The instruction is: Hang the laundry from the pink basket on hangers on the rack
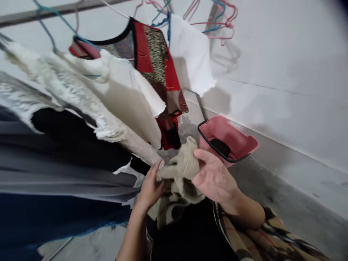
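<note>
From the head view: holding a beige garment (190, 161) just below centre, towards six o'clock, seemingly to keep it off the floor (261, 188). Pinching its nine-o'clock edge with the left hand (150, 187); touching its three-o'clock side with the spread-thumbed right hand (216, 177), cannot tell whether pinching.

The single camera, worn on the head, looks forward and down at the cloth (188, 163) from near above it; the basket (232, 131) stands farther off, right of the cloth.
</note>
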`<state>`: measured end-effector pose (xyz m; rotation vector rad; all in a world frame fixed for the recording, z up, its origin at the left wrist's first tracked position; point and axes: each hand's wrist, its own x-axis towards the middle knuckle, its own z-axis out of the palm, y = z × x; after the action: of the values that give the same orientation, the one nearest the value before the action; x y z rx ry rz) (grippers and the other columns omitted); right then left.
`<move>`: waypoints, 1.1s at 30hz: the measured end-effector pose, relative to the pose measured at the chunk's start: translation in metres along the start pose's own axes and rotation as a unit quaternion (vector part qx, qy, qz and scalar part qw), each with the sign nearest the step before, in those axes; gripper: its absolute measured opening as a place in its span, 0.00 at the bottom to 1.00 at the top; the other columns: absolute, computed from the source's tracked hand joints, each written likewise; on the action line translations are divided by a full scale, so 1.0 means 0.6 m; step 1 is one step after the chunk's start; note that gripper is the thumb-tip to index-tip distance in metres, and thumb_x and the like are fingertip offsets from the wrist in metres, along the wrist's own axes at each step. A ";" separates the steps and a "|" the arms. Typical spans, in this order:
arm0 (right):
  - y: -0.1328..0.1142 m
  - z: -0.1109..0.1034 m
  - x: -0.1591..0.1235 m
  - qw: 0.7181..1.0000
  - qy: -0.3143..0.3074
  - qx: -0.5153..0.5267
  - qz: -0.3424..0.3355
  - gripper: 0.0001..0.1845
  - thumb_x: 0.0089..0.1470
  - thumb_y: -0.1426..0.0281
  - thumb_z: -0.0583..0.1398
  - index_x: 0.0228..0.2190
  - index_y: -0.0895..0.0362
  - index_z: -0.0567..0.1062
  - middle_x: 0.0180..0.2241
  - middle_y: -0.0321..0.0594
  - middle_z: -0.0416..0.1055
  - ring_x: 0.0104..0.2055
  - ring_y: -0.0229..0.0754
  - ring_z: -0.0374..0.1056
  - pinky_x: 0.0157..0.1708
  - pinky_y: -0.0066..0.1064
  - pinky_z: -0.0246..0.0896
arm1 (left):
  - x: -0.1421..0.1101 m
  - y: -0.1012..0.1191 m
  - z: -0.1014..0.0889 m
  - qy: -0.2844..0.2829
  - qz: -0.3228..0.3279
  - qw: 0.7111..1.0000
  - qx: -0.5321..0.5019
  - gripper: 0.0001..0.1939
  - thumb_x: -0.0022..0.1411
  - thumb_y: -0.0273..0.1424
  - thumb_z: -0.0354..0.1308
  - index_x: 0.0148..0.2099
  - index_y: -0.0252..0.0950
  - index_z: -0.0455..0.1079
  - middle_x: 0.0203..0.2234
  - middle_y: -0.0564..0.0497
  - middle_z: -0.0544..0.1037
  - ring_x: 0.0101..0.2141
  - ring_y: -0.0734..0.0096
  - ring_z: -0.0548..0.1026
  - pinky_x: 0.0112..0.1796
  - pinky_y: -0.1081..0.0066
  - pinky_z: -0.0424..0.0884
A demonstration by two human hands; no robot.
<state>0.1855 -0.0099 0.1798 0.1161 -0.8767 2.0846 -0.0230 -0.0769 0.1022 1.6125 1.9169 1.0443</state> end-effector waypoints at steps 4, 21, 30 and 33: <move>0.013 0.011 0.007 0.996 0.027 -0.071 -0.037 0.24 0.48 0.60 0.66 0.50 0.42 0.75 0.47 0.37 0.74 0.47 0.42 0.71 0.55 0.44 0.63 | -0.044 0.060 -0.002 0.170 0.041 0.965 -0.195 0.14 0.61 0.31 0.58 0.50 0.39 0.69 0.42 0.47 0.76 0.40 0.69 0.75 0.43 0.69 0.72; 0.030 -0.011 -0.011 0.931 0.095 -0.350 -0.045 0.30 0.54 0.64 0.64 0.58 0.41 0.65 0.63 0.36 0.58 0.64 0.45 0.56 0.63 0.46 0.54 | 0.005 0.099 0.039 0.128 -0.022 0.922 -0.364 0.15 0.61 0.38 0.57 0.47 0.35 0.70 0.42 0.47 0.78 0.43 0.67 0.74 0.49 0.66 0.68; 0.021 -0.083 0.020 0.792 -0.025 -0.609 0.028 0.28 0.47 0.67 0.66 0.52 0.51 0.72 0.53 0.42 0.70 0.59 0.51 0.61 0.61 0.48 0.52 | 0.021 0.126 -0.017 -0.115 -0.117 0.889 -0.427 0.19 0.53 0.43 0.64 0.41 0.33 0.76 0.28 0.50 0.78 0.34 0.65 0.77 0.36 0.70 0.72; 0.016 -0.088 0.023 0.829 -0.003 -0.551 0.094 0.16 0.49 0.70 0.61 0.42 0.56 0.78 0.39 0.40 0.76 0.43 0.47 0.71 0.47 0.39 0.66 | 0.028 0.117 -0.020 -0.120 -0.046 0.937 -0.326 0.15 0.56 0.40 0.62 0.40 0.34 0.77 0.27 0.50 0.78 0.34 0.66 0.76 0.36 0.70 0.71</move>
<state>0.1810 0.0287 0.1402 -0.6005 -2.0067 1.4286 0.0095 -0.0607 0.1658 1.1874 1.2766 1.2099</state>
